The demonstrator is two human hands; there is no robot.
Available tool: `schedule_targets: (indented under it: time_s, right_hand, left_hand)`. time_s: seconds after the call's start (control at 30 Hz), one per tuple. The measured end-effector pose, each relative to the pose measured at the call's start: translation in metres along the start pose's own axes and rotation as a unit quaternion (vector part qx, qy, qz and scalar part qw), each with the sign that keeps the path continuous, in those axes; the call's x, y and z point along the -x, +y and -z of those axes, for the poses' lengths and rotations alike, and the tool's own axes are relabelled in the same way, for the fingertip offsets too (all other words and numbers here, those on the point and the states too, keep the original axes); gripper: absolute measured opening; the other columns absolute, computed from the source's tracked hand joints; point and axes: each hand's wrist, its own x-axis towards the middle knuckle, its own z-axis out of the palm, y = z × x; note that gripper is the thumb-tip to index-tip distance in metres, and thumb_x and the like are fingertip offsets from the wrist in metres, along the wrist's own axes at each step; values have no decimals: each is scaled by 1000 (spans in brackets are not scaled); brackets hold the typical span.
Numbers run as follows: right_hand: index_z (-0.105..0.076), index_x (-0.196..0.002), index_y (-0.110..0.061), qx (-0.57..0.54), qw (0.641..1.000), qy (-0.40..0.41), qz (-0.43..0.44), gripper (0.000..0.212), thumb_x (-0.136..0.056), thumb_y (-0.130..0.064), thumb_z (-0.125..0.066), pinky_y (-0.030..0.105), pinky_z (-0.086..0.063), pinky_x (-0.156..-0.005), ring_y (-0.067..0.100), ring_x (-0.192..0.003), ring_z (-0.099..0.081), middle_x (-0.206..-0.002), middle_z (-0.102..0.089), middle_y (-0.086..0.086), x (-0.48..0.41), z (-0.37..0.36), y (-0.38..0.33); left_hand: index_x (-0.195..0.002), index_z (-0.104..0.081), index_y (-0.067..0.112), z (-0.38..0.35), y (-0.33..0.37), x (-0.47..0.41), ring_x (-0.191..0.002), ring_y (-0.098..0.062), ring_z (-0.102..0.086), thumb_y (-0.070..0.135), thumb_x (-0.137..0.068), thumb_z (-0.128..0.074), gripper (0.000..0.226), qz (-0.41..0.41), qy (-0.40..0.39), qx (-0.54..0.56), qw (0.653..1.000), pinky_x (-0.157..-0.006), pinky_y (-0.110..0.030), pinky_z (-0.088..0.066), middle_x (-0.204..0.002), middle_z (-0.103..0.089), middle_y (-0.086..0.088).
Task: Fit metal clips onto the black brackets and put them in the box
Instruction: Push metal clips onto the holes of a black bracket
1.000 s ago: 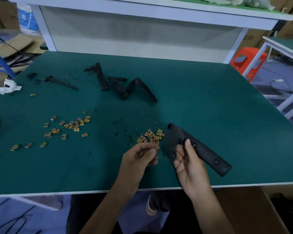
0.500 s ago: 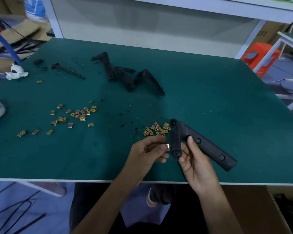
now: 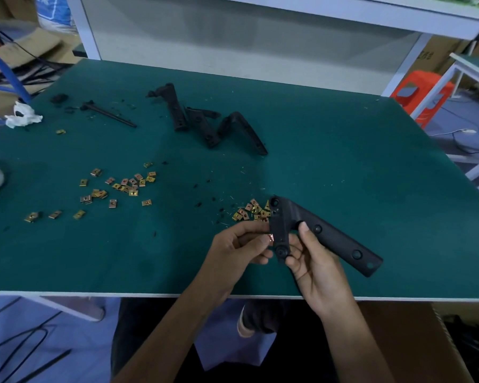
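Closely pinched between the thumb and forefinger of my left hand (image 3: 233, 247) was one small coppery metal clip (image 3: 271, 239), just beside the short leg of the black L-shaped plastic bracket (image 3: 324, 233). My right hand (image 3: 313, 261) gripped that bracket at its bend, above the green table (image 3: 343, 161). At twelve o'clock lay a heap of brass-coloured clips (image 3: 250, 211); at ten o'clock, scattered clips (image 3: 122, 186); farther off at twelve, spare black brackets (image 3: 205, 123).

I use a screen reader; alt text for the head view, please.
A right hand holds a black bracket over a green table; the left hand pinches a metal clip beside it. Loose clips and brackets lie beyond.
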Motion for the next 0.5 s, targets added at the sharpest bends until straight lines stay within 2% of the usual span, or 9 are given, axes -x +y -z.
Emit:
schedule_targets:
  time_s: [0.1, 0.3, 0.4, 0.5]
  right_hand:
    - [-83, -84, -12, 20, 1000, -12, 8, 28, -89, -33, -65, 16, -52, -47, 12, -61, -72, -80, -77, 10, 1, -1, 0]
    - [-81, -76, -13, 39, 998, 7, 40, 23, -87, -30, -69, 18, -53, -46, 8, -56, -64, -72, -70, 5, 2, -4, 3]
    - [-79, -76, -15, 57, 996, 22, 69, 21, -87, -32, -71, 22, -53, -47, 10, -57, -62, -70, -66, 4, 3, -5, 8]
    - [-77, -82, -15, 100, 987, 26, 122, 25, -92, -37, -72, 25, -53, -50, 15, -59, -63, -68, -62, 5, 7, -6, 15]
  left_hand:
    - [-106, -73, 14, -1, 0, 0, -76, -16, -69, 3, -93, -67, 18, -3, -8, -12, 1000, -68, -22, -56, -90, -75, -10]
    - [-113, -70, 14, -1, -1, 1, -82, -16, -69, 6, -98, -61, 19, -6, -16, -61, 998, -73, -24, -56, -94, -76, -5]
    - [-113, -69, 19, -3, -2, 2, -86, -12, -71, 14, -98, -63, 17, -13, -9, -85, 996, -74, -22, -56, -97, -76, 0]
    - [-111, -70, 32, -6, -4, 3, -95, -12, -72, 29, -92, -71, 19, -28, 4, -119, 993, -76, -22, -55, -104, -76, 3]
